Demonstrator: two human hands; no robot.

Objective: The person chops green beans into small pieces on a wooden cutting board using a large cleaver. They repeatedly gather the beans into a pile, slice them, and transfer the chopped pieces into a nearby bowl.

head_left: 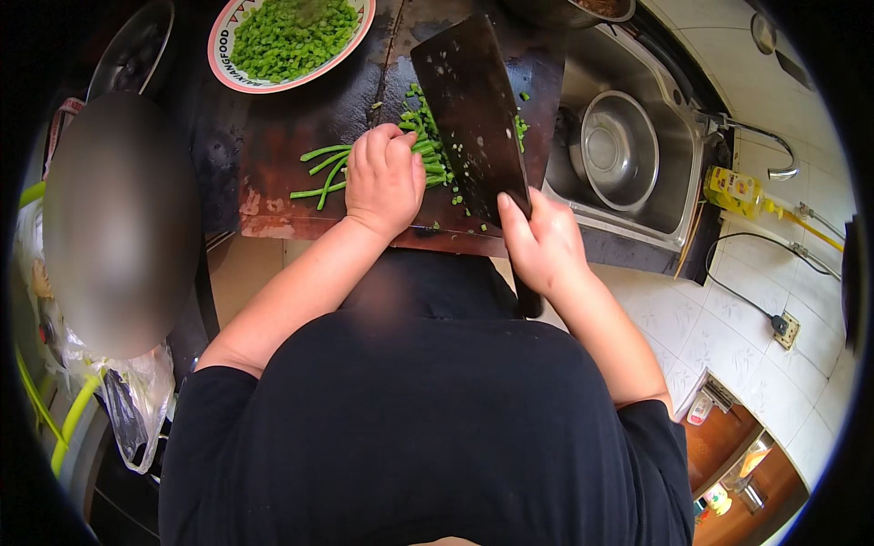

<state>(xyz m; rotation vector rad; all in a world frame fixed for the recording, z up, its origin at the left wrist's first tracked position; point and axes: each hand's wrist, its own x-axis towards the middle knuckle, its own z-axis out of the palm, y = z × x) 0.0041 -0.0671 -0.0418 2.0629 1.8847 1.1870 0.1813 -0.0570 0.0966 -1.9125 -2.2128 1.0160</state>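
My left hand (pixel 386 178) is closed over a bunch of long green beans (pixel 330 162), pressing them on the dark reddish-brown cutting board (pixel 282 205). The uncut ends stick out to its left. In my right hand (pixel 544 238) is the handle of a large dark cleaver (pixel 473 114), its broad blade tilted, just right of the bunch. Small wet bits cling to the blade. Short chopped bean pieces (pixel 417 107) lie beside and beyond the blade, partly hidden by it. At the far left, a white plate with a red-patterned rim (pixel 238 80) holds a heap of chopped green beans (pixel 289 41).
To the right is a steel sink (pixel 669 227) with a metal bowl (pixel 619 150) in it and a faucet (pixel 781 173) at its edge. A yellow bottle (pixel 733 191) stands by the sink. A dark pan (pixel 132 50) is at far left; another pot (pixel 601 11) stands at the back.
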